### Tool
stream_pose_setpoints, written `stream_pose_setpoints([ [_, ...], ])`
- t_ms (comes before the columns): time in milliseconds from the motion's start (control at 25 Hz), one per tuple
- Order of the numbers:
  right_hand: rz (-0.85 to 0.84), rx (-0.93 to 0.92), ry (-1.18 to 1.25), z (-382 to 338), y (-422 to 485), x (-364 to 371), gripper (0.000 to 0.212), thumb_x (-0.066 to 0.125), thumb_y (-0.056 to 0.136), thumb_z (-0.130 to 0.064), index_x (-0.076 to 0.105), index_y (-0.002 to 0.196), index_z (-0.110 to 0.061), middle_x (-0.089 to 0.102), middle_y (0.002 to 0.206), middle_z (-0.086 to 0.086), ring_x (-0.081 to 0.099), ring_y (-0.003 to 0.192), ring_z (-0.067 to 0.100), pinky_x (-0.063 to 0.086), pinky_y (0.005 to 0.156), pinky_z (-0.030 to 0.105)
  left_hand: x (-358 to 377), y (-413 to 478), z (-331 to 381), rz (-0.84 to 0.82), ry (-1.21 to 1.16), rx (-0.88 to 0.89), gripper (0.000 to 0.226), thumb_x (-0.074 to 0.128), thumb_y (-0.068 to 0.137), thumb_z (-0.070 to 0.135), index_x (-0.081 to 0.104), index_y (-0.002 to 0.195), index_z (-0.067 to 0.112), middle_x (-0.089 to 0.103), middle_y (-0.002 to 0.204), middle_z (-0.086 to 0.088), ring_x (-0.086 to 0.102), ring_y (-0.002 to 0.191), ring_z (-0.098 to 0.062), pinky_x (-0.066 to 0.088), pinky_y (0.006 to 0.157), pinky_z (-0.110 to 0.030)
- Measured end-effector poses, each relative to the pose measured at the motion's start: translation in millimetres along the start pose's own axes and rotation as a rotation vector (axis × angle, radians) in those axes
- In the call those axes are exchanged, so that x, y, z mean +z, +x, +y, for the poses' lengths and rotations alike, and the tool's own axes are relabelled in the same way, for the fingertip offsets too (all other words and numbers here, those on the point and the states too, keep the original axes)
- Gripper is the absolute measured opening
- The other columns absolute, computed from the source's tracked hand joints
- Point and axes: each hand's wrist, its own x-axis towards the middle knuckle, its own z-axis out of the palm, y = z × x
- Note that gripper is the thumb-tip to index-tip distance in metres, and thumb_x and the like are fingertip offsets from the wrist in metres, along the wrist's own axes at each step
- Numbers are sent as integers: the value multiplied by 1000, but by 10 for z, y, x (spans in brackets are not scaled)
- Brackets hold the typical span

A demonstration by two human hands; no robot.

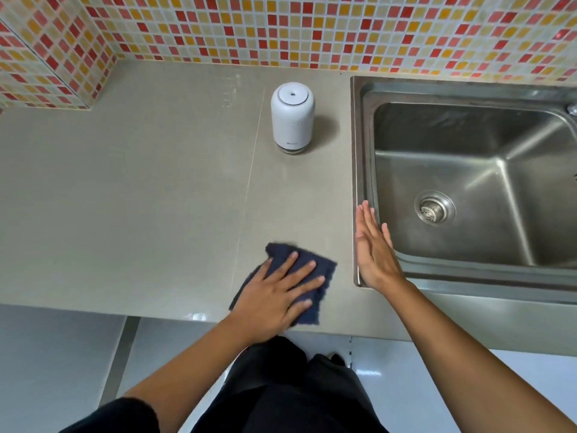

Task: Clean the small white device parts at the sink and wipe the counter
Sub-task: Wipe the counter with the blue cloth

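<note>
A small white cylindrical device (292,117) stands upright on the grey counter (140,189), a little left of the sink (468,170). My left hand (278,295) lies flat, fingers spread, on a dark blue cloth (315,267) near the counter's front edge. My right hand (373,248) is held edge-on with straight fingers at the sink's left rim, beside the cloth, holding nothing.
The steel sink basin has a round drain strainer (434,210); a bit of tap (572,109) shows at the far right. A mosaic tile wall (281,26) runs along the back and left. White floor (62,354) lies below the counter edge.
</note>
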Motion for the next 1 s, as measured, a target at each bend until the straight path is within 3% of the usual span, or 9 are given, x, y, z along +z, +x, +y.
stream_pose_setpoints([
  [120,-1,-15,-10,-27,-15,4,74,-4,80,-49,0,147,-19,-13,149,-14,-12,138,-1,-13,111,22,29,-428,-458,71,40,-137,51,9,99,48,26,144,32,40,148,7,16,144,-11,27,101,-39],
  [280,-3,-3,-57,-40,-13,15,73,-2,79,-44,1,147,-18,-12,153,-9,-14,137,-2,-13,112,24,-117,398,-659,148,-86,-538,62,8,91,50,18,149,30,21,156,8,6,147,-18,20,111,-43],
  [360,-8,-2,-32,-32,0,21,77,-3,76,-44,3,147,-16,-10,154,-6,-12,138,-1,-11,112,25,-85,635,-320,137,-110,-431,57,17,93,46,25,147,30,25,155,9,14,146,-20,23,111,-43],
  [440,-21,-3,-2,-3,5,15,80,-4,73,-43,5,147,-15,-7,155,-4,-9,139,2,-9,114,27,31,394,46,158,-43,-96,49,30,94,43,45,139,27,46,144,6,37,137,-20,35,106,-41],
  [520,-21,-4,5,16,8,9,81,-3,72,-41,6,148,-14,-7,156,-2,-8,141,4,-8,115,28,109,-72,90,146,-49,123,45,32,97,42,52,133,25,55,136,6,47,130,-17,34,103,-37],
  [640,-17,-12,-21,-24,-7,16,81,-4,72,-40,4,147,-13,-9,156,-1,-9,141,4,-9,115,28,70,-180,-391,198,-77,52,45,27,100,44,46,135,23,55,136,4,47,130,-19,41,100,-35],
  [800,-15,-15,-23,-25,-5,7,81,-4,71,-40,5,148,-14,-8,156,-1,-8,142,6,-9,114,26,-100,612,-495,242,-186,-400,51,30,94,42,47,138,22,45,145,3,33,140,-20,34,106,-42],
  [840,-17,-15,-17,-21,-4,7,82,-3,71,-40,6,148,-14,-8,156,-1,-7,142,6,-9,114,26,-86,723,-327,241,-195,-360,51,31,93,42,49,136,22,47,144,3,35,139,-20,35,106,-42],
  [1000,-27,-14,-2,1,4,1,83,-3,71,-40,8,148,-13,-7,156,0,-6,142,6,-9,113,25,130,64,152,182,-44,206,46,34,92,47,57,126,25,60,131,8,49,127,-13,42,97,-33],
])
